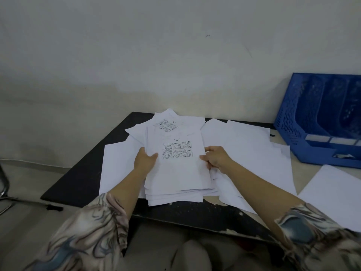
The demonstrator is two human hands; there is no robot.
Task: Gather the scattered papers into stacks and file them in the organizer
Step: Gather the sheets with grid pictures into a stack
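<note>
On black table [82, 178], both hands grip white, comic-printed, seemingly uneven stack [175, 173].

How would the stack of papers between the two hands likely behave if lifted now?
The stack of papers would probably sag, since its near edges already fan unevenly. Loose sheets may slide out, as the left hand and right hand grip only the sides.

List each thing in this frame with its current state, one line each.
Paper stack: gripped at both side edges, printed sheet on top.
Left hand: holding the stack.
Right hand: holding the stack.
Loose sheets: scattered on the table.
Blue organizer: upright; visible slots look empty.
</note>
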